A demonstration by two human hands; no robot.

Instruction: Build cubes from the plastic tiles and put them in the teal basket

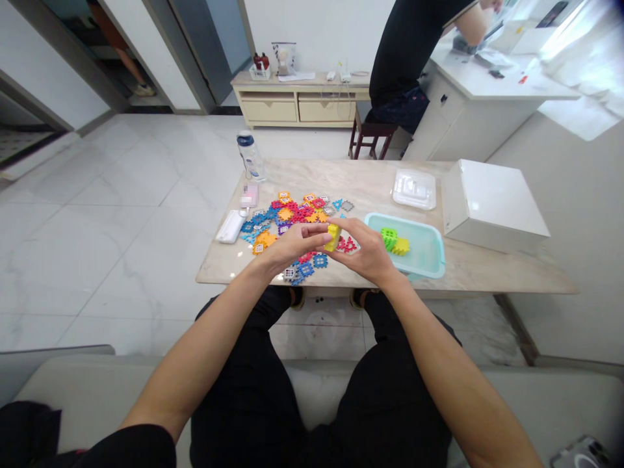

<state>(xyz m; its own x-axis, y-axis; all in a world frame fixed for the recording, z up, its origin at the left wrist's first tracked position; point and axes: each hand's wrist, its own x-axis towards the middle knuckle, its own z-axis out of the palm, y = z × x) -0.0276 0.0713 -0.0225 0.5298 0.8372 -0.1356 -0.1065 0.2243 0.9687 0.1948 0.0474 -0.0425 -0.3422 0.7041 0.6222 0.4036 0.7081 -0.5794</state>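
Both my hands grip a small stack of yellow interlocking plastic pieces (pixel 332 238) above the table. My left hand (pixel 298 242) has its fingers closed on the left side of the stack. On the other side, my right hand (pixel 365 250) pinches it between thumb and fingers. Under and around my hands lies a spread of loose interlocking pieces (pixel 285 213) in orange, blue, red, purple and grey. To the right, a light-blue tray (pixel 429 260) holds a green block (pixel 389 238) and a yellow block (pixel 401 246), both built from such pieces.
A water bottle (pixel 250 156), a pink card (pixel 249 195) and a white power bank (pixel 231 226) are at the table's left end. Rightward stand a clear plastic container (pixel 414 189) and a white box (pixel 492 205). A person (pixel 404 58) sits on a stool beyond the table.
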